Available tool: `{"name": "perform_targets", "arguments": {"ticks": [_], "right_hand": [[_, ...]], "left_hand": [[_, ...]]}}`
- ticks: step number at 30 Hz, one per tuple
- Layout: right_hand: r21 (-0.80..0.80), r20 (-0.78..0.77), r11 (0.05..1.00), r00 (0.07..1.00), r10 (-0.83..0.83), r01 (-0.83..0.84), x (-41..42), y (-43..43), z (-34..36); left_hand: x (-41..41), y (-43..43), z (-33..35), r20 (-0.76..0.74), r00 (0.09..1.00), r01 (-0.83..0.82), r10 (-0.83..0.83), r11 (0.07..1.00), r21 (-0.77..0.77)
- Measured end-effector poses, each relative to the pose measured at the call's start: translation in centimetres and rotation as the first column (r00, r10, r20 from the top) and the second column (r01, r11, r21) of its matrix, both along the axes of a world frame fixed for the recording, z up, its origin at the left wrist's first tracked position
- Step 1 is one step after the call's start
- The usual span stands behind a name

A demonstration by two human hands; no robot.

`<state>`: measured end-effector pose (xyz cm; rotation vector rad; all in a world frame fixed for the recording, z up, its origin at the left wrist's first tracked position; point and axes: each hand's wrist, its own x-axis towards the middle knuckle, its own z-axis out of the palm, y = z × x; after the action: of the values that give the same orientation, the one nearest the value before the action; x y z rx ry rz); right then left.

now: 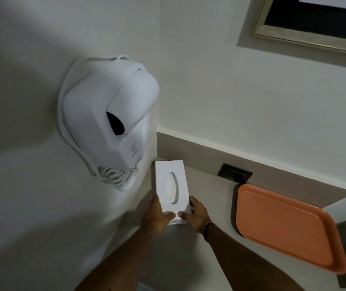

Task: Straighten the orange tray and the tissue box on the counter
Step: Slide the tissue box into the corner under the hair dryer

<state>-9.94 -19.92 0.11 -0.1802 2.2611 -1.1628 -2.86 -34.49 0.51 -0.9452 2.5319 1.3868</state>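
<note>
The near end of a white tissue box (pixel 171 186) is being gripped from both sides: the left hand (pixel 157 215) is being pressed against its left edge and the right hand (pixel 195 215) against its right, with both thumbs being laid on top. The box is being kept flat on the pale counter (pixel 210 198), in the corner beside the left wall. An orange tray (pixel 287 227) is being left apart to the right, overhanging the counter's edge. A white hair dryer (pixel 109 120) is being displayed on the wall above the box.
</note>
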Motion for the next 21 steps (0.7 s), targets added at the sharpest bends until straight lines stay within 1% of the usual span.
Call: {"name": "perform_targets", "arguments": {"ticks": [7, 12, 17, 19, 21], "right_hand": [[0.014, 0.001, 1.0, 1.0, -0.027, 0.027, -1.5, -3.4, -0.9], [0.024, 0.009, 0.999, 1.0, -0.023, 0.023, -2.2, -3.7, -1.3], [0.009, 0.017, 1.0, 1.0, -0.018, 0.018, -2.1, -3.7, -1.2], [0.016, -0.008, 1.0, 1.0, 0.012, -0.012, -1.7, -3.6, -1.1], [0.066, -0.069, 0.997, 0.997, 0.047, -0.043, -1.1, -3.2, -0.9]], "left_hand": [[-1.8, -3.7, -1.3, -0.009, 0.999, 0.046, -0.046, 0.999, -0.006], [-2.2, -4.8, -2.0, -0.025, 0.998, 0.062, -0.061, 0.998, 0.022], [-2.2, -4.6, -1.8, -0.012, 0.997, 0.083, -0.083, 0.997, -0.003], [-2.0, -4.1, -1.3, 0.018, 0.996, 0.092, -0.092, 0.995, -0.023], [-1.5, -3.7, -0.6, 0.028, 0.996, 0.091, -0.089, 0.992, -0.084]]}}
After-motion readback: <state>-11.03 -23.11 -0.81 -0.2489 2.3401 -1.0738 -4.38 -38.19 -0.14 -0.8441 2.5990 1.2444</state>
